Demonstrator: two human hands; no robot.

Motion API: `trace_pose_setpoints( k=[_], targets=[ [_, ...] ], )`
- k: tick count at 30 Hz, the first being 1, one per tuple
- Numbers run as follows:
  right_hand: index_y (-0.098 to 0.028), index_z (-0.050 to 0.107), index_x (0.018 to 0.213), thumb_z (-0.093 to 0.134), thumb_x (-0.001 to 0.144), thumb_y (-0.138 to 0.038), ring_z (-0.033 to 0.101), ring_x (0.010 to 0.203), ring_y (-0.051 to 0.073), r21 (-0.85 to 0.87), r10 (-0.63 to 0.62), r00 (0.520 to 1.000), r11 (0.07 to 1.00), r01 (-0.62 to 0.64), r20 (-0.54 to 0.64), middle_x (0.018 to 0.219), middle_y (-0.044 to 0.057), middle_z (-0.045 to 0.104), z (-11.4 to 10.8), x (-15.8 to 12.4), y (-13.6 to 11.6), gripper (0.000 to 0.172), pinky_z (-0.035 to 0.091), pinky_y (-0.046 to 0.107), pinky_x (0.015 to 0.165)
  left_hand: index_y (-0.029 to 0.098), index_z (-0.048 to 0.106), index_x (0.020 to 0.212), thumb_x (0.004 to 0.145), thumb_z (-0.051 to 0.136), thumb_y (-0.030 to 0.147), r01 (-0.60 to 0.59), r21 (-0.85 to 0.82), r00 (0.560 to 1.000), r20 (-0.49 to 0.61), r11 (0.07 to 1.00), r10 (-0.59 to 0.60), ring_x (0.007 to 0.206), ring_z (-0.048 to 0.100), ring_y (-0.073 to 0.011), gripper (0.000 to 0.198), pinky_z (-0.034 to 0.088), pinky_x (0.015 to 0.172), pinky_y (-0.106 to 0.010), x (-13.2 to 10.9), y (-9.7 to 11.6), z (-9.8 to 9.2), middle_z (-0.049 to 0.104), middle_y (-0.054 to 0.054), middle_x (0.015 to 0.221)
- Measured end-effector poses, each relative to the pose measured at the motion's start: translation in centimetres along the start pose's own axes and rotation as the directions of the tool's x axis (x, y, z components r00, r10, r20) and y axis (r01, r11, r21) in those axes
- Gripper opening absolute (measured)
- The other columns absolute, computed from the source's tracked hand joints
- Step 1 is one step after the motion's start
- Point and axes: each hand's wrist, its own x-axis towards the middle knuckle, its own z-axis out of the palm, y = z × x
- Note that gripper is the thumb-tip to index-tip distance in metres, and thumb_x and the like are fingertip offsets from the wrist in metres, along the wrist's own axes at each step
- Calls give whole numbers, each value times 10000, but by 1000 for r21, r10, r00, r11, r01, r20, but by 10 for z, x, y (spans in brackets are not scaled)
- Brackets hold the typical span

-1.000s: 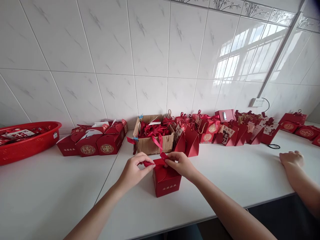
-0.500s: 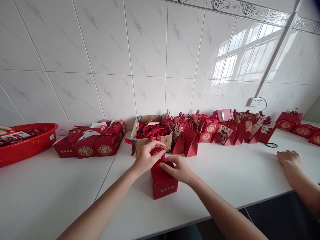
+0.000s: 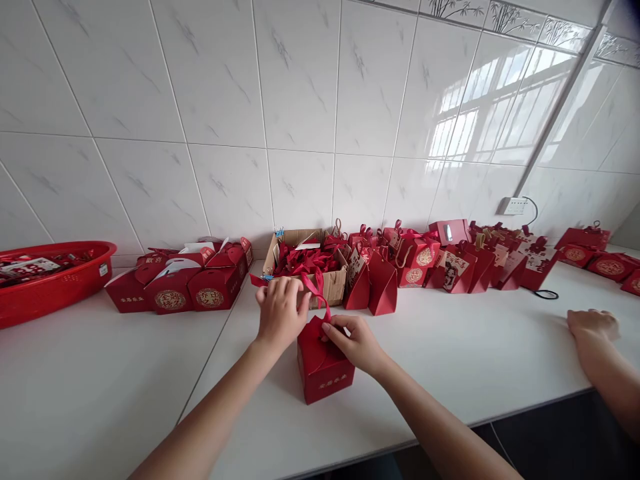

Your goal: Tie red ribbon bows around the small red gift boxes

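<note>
A small red gift box (image 3: 324,365) with gold characters on its front stands on the white counter (image 3: 125,373) in front of me. A red ribbon (image 3: 318,288) loops up from its top. My left hand (image 3: 278,313) is closed round the ribbon above the box's left side. My right hand (image 3: 353,339) pinches the ribbon's lower end at the top of the box.
Behind stands a cardboard box (image 3: 300,265) full of red ribbons. Red gift boxes (image 3: 180,283) sit to its left, a long row of red bags and boxes (image 3: 450,260) to its right. A red basket (image 3: 47,280) stands far left. Another person's hand (image 3: 593,325) rests at right.
My left hand has lifted the ribbon up and back into a loop above the box. My right hand stayed at the box top. The box shifted slightly towards me.
</note>
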Motion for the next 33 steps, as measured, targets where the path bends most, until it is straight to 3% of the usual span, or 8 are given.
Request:
trace_pose_setpoints(
  k=[2,4,6,10,16,21,26,33],
  targets=[
    [-159,601,655,498,874,-394,522,637,143,15,2,1000,1000,-2,-11,669,26,626,1,0,1,338,396,249,607,193,585,708,831,516,344,-10,-12,1000,0,1000,10,1004,480,-306,207,240,970,-484,-9,-4,-5,597,-98,852],
    [-159,598,652,499,875,-414,519,636,143,27,5,1000,1000,-4,-22,665,25,619,2,0,2,353,398,252,612,197,582,628,856,485,378,-27,-73,997,69,997,32,882,524,-254,307,317,930,-429,-16,-8,-6,597,-61,736],
    [-158,598,649,506,871,-426,521,640,145,39,6,1000,999,-4,-28,665,25,617,3,0,2,361,404,255,619,203,633,666,875,461,404,-36,-167,986,155,985,62,850,562,-221,337,398,872,-368,-20,-11,-5,640,-46,759],
    [-163,603,676,528,859,-434,548,666,160,66,6,999,998,-3,-53,684,35,626,5,0,2,336,427,266,639,200,685,816,821,575,389,2,-327,968,238,945,81,884,618,-207,219,474,822,-317,-23,-13,0,694,-49,881],
    [-209,465,913,541,861,-419,625,698,178,157,12,991,988,9,-132,722,28,645,12,-2,9,230,478,291,671,178,601,814,848,544,326,67,-434,969,242,899,45,836,612,-178,163,490,794,-297,-30,-12,1,656,-33,831],
    [-240,367,938,571,855,-376,642,678,181,210,19,988,978,14,-154,719,19,670,13,-2,15,258,486,296,656,182,544,799,833,555,289,81,-488,952,296,869,77,793,593,-155,112,494,744,-274,-34,-5,-2,611,-10,797],
    [-227,438,952,557,864,-348,632,695,175,113,-30,980,992,52,-194,718,16,661,13,-4,13,191,479,282,655,180,536,796,795,590,239,83,-491,961,271,867,61,788,575,-145,79,484,751,-269,-35,-2,1,590,0,790],
    [-193,541,928,545,860,-316,642,788,179,-89,-101,951,993,78,-293,872,55,680,17,-9,9,141,501,284,689,174,537,771,800,587,235,61,-475,973,226,878,55,762,563,-140,84,471,734,-264,-36,-6,6,582,5,769]
  ],
)
